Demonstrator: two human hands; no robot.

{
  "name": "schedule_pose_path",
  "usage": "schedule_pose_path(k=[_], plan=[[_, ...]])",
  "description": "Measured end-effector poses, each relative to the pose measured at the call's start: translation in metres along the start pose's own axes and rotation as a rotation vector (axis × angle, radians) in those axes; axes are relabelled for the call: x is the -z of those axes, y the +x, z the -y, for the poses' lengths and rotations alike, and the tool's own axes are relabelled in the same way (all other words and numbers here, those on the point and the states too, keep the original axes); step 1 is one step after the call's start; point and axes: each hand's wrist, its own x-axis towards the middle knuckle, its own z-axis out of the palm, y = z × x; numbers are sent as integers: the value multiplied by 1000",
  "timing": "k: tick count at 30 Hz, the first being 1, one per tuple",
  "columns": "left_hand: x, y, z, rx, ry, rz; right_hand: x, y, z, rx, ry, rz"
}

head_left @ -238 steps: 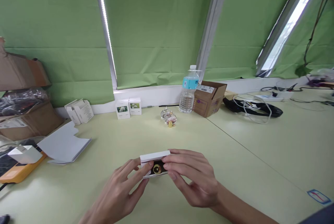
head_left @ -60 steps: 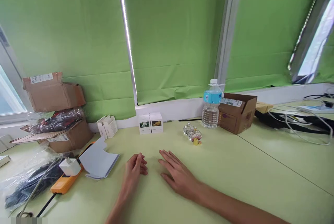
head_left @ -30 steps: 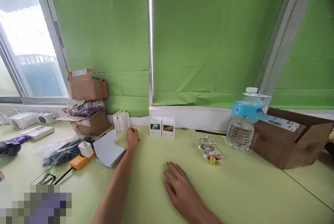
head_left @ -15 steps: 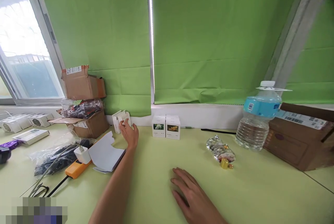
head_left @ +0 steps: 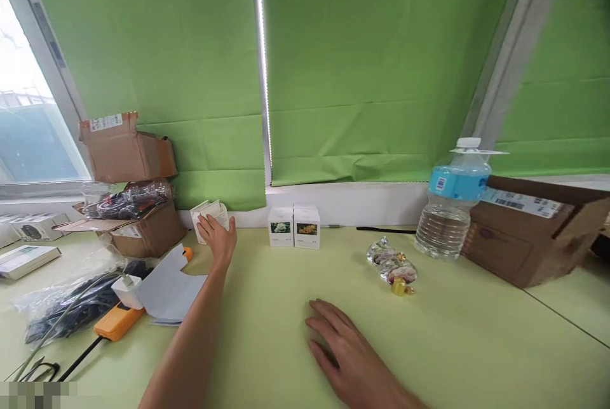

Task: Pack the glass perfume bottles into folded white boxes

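Note:
My left hand (head_left: 217, 239) is at the back of the pale green table (head_left: 267, 352), its fingers closed around an opened white carton (head_left: 210, 214) that stands against the white sill. The carton's inside is partly hidden by my fingers. My right hand (head_left: 340, 347) lies flat on the table, fingers spread, holding nothing. The nearest thing to it is a clear glass ornament with a gold cap (head_left: 391, 268), off to the right. Two small white boxes with flower pictures (head_left: 293, 227) stand between my hands, further back.
A water bottle (head_left: 450, 206) and an open cardboard box (head_left: 521, 231) stand at the right. On the left are a folded white card (head_left: 168, 291), a charger on an orange power strip (head_left: 117, 323), a plastic bag with black cable (head_left: 71, 307) and stacked cardboard boxes (head_left: 126, 155).
My left hand has moved from beside the white carton onto it and closed around it. The view has swung slightly left. My right hand stays flat on the table.

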Motion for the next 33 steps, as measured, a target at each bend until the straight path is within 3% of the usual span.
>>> schedule_pose_path(k=[6,14,17,21,24,27,30,33], plan=[[11,-10,-19,-72,-54,-50,3,3,7,1,-21,-12],[57,-29,-78,-216,-230,-6,7,6,12,-23,-56,-67],[75,-48,-105,-275,-305,70,9,6,12,-36,-29,-113],[92,-97,-129,-327,-392,217,13,5,9,-73,90,-174],[104,-144,-129,-355,-427,337,17,5,3,-185,231,-225],[124,-187,-115,-307,-491,514,20,5,-1,-277,377,-290],[147,-216,-100,-275,-520,633,24,5,0,-206,524,-294],[163,-224,-96,-326,-521,681,24,6,1,-85,676,-225]])
